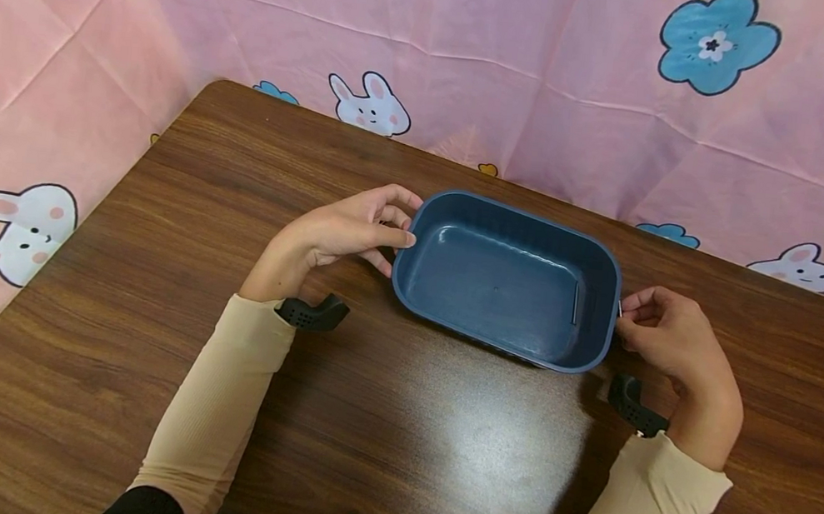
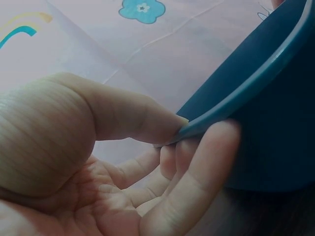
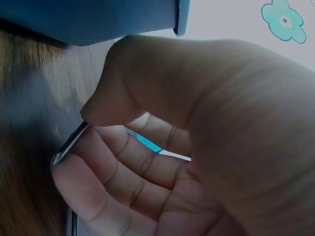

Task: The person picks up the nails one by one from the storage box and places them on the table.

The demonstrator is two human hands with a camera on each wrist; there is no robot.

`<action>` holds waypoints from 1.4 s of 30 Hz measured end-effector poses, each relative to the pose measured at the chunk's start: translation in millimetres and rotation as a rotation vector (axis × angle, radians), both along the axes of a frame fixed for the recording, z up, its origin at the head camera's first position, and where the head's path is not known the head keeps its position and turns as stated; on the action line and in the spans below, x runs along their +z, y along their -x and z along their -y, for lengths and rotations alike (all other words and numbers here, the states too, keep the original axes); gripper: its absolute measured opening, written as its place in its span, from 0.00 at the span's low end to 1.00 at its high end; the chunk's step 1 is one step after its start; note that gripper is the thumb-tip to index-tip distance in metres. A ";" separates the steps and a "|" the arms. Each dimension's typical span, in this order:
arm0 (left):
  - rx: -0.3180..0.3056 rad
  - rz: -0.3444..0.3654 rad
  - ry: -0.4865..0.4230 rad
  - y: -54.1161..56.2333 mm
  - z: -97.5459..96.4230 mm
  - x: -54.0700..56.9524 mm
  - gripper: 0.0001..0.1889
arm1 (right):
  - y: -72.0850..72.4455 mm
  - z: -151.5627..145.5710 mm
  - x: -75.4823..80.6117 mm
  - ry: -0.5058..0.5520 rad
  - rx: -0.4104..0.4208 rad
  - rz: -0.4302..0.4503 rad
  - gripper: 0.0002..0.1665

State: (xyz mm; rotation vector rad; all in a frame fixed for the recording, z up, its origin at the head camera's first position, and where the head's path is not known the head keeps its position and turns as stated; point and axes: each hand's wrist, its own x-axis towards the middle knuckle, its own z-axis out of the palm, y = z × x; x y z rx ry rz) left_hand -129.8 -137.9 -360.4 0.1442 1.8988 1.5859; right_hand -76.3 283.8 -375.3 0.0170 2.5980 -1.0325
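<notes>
A dark blue plastic tub (image 1: 495, 289), rectangular with rounded corners, stands on the wooden table with its inside facing up. My left hand (image 1: 347, 229) grips its left end, the thumb on the rim (image 2: 246, 91) and fingertips under it from outside. At the right end, my right hand (image 1: 671, 330) pinches a thin piece with a shiny metallic edge (image 3: 70, 143) between thumb and fingers, beside the tub's outer wall (image 3: 93, 22); what it is I cannot tell. Inside the tub, near its right wall, shows a narrow dark strip (image 1: 575, 303).
The brown wood-grain table (image 1: 208, 185) has rounded far corners. Behind it and at its left hangs a pink cloth (image 1: 483, 13) printed with rabbits and blue flowers. Each wrist bears a black camera mount (image 1: 311, 313). A bright reflection lies on the tabletop in front of the tub.
</notes>
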 end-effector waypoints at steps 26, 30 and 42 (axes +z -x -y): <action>-0.008 0.003 0.000 0.4 0.3 1.5 0.29 | 2.6 -2.0 0.6 -0.141 0.024 0.022 0.18; -0.004 0.001 0.002 0.4 0.8 2.0 0.29 | 3.0 -1.4 -0.3 -0.150 0.027 0.013 0.18; -0.008 -0.006 0.009 0.1 0.0 0.6 0.29 | 1.8 -1.6 -2.3 -0.158 0.021 0.017 0.18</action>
